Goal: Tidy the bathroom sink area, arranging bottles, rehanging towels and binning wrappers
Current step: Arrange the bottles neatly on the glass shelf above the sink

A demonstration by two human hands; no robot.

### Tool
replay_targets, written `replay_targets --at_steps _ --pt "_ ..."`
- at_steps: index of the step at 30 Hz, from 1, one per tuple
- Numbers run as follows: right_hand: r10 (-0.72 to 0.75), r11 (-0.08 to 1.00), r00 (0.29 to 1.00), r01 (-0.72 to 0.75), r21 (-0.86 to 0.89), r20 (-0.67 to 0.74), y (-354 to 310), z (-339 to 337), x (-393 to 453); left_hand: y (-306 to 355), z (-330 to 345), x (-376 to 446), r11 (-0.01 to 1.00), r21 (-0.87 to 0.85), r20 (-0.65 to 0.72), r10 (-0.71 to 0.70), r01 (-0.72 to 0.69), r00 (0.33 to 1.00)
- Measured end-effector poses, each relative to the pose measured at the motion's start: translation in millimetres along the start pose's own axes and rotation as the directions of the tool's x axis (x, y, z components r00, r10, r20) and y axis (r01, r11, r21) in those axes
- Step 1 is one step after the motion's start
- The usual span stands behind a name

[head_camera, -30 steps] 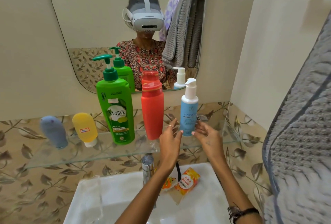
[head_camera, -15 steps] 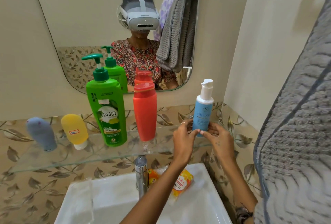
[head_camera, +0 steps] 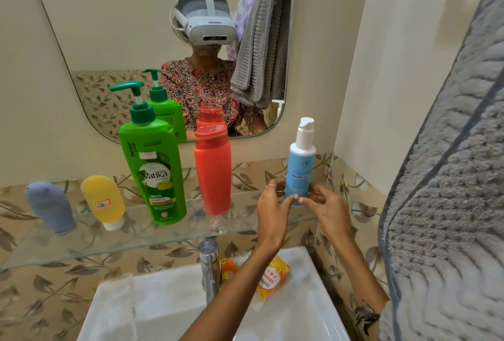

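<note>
Both hands hold the blue bottle at its base: the left hand curls its fingers round the left side, thumb at the front, and the right hand pinches the right side, the two thumbs nearly touching in front of the label. A second ago the bottle stood just beside the red bottle, nearer the middle of the shelf; now it stands upright near the shelf's right end, close to the corner wall, well apart from the red one. I judge that the bottle row is being spread out and this one is being set in its final place, so the bottle step looks close to done once the hands let go.

Both forearms reach up from below over the sink, wrists bent slightly back, palms turned towards each other. The green shampoo, yellow tube and grey tube stand along the left half of the shelf. Orange wrappers lie on the sink's back rim beside the tap, not yet binned. A grey towel fills the right edge of the view; how it hangs cannot be told.
</note>
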State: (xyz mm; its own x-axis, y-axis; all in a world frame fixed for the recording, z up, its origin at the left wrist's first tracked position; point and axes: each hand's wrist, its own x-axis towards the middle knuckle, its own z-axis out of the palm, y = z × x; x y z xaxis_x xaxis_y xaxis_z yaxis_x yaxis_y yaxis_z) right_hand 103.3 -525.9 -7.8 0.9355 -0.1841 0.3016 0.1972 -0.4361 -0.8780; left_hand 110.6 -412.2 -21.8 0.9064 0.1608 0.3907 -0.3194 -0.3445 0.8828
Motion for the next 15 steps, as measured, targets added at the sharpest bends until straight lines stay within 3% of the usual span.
replay_targets --at_steps 4,7,10,12,15 --pt "0.030 0.999 0.999 -0.031 -0.022 -0.009 -4 3 -4 3 -2 -2 1.000 0.006 0.013 -0.008 0.008 1.000" --pt "0.045 0.998 0.975 -0.054 -0.034 -0.218 -9 12 -21 8 -11 -13 1.000 -0.020 -0.044 0.015 -0.016 0.999" --pt "-0.128 0.991 0.925 0.133 -0.010 -0.357 -21 30 -44 8 -32 -33 0.992 -0.113 -0.210 0.029 -0.054 0.977" --pt "-0.193 0.978 0.941 0.206 0.019 -0.278 -31 47 -52 7 -49 -47 0.983 -0.176 -0.340 -0.016 -0.047 0.940" --pt "-0.146 0.973 0.988 0.152 0.173 -0.048 -46 73 -49 2 -72 -56 0.972 -0.233 -0.467 -0.113 0.001 0.877"
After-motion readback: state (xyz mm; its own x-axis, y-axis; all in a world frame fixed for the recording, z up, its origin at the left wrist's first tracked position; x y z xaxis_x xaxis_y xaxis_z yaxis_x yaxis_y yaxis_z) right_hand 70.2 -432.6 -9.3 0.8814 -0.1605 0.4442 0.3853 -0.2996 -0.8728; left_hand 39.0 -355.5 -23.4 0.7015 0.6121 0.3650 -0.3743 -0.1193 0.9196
